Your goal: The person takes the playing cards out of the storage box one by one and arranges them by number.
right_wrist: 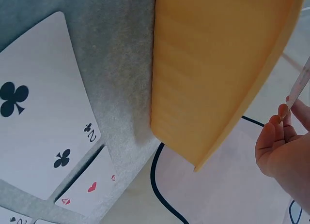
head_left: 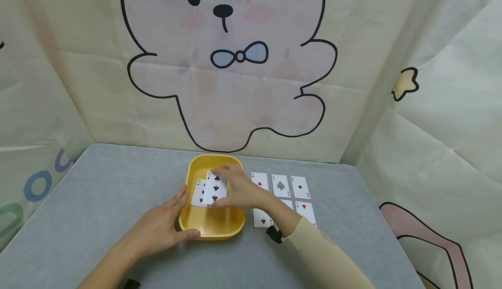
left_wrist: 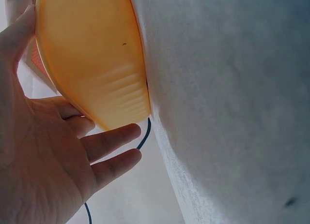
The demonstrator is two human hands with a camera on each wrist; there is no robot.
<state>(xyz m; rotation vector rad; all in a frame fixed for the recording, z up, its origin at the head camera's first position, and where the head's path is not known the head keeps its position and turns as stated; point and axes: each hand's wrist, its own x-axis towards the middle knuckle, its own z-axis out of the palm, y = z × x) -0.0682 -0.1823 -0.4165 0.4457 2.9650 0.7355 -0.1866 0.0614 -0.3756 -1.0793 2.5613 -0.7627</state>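
A yellow tray [head_left: 211, 229] stands on the table. My left hand [head_left: 162, 226] rests against its left side and near corner, thumb on the near rim; in the left wrist view, two fingers [left_wrist: 116, 137] extend along the outer wall. Over the tray, my right hand [head_left: 239, 186] holds a three of clubs playing card [head_left: 215, 188] by its edges. A second card, with a 3 and spades [head_left: 198, 193], shows partly beneath it. In the right wrist view the held card [right_wrist: 301, 83] appears nearly edge-on between thumb and fingers.
Right of the tray lie an ace of hearts [head_left: 259, 179], ace of spades [head_left: 280, 186] and ace of clubs [head_left: 300, 187]. The nearer row includes a two of clubs [right_wrist: 38, 112] and two of hearts [head_left: 306, 211]; my right wrist partly covers this row. Behind the table hangs a printed curtain [head_left: 227, 106].
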